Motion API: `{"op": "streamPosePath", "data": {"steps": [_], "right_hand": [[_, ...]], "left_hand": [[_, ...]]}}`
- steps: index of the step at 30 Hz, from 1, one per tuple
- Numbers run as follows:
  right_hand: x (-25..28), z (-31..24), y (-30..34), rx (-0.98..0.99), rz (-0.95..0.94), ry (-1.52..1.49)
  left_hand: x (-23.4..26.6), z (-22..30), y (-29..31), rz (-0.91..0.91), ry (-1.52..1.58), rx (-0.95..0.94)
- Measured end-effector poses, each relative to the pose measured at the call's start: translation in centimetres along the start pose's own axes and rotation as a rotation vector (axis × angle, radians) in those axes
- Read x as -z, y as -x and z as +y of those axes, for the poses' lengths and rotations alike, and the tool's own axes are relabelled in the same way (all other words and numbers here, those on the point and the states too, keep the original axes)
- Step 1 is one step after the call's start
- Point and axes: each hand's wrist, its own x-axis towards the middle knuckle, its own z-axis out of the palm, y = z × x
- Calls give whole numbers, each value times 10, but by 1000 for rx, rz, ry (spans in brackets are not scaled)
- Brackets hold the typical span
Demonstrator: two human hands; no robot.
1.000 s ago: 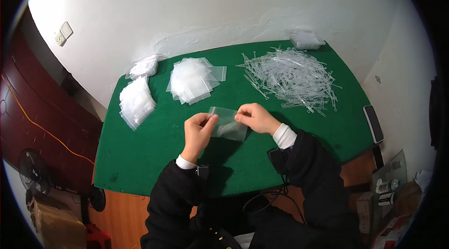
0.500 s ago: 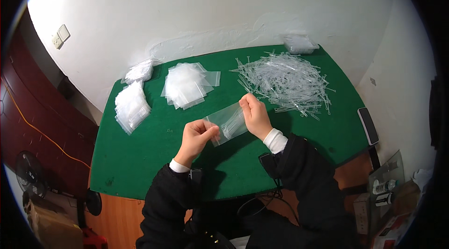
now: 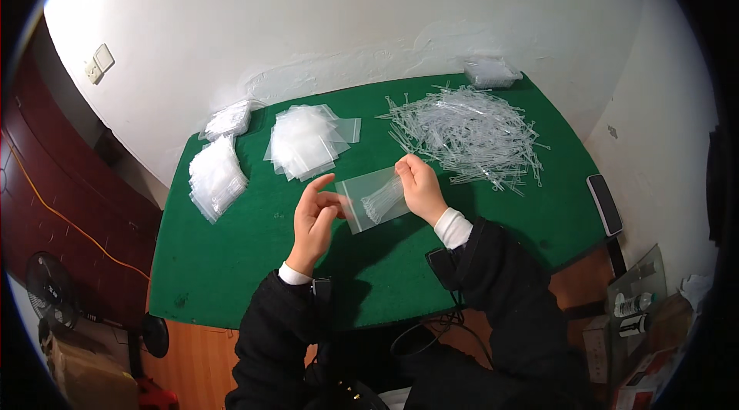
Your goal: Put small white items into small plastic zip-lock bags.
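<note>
A clear zip bag [image 3: 356, 214] with a bundle of thin clear plastic sticks [image 3: 382, 200] inside is held above the green table. My right hand [image 3: 421, 188] is closed on the bag's right end, where the fingers hide part of the bundle. At the other end, by the zip strip, my left hand [image 3: 314, 219] has its thumb and index finger apart. Its lower fingers reach behind or against the bag's edge; whether they touch it I cannot tell. Beyond the right hand lies a large loose heap of the same sticks [image 3: 469, 133].
Flat zip bags [image 3: 304, 144] lie piled at the table's [image 3: 231, 264] back middle. Filled bags [image 3: 218, 179] are stacked at the left, with another bundle [image 3: 229, 119] behind. A clear container [image 3: 493, 71] stands at the back right. A dark, flat device [image 3: 605, 206] sits on the right edge.
My left thumb and index finger have come off the bag's zip end and spread apart, the hand shifting slightly left. My right hand keeps its grip almost in place.
</note>
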Motion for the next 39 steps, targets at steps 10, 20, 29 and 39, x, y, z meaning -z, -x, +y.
{"op": "streamPosePath", "data": {"steps": [10,20,29,39], "right_hand": [[-4,12,1,-374,-125,-221],[4,-16,0,-573,-314,-263],[-4,11,1,59,-235,-45],[-2,-8,3,-61,-126,-113]], "left_hand": [[-2,6,-3,-154,-794,-537],[11,-5,-7,1,-883,-509],[13,-17,-4,137,-532,-174],[11,-15,-3,18,-292,31]]}}
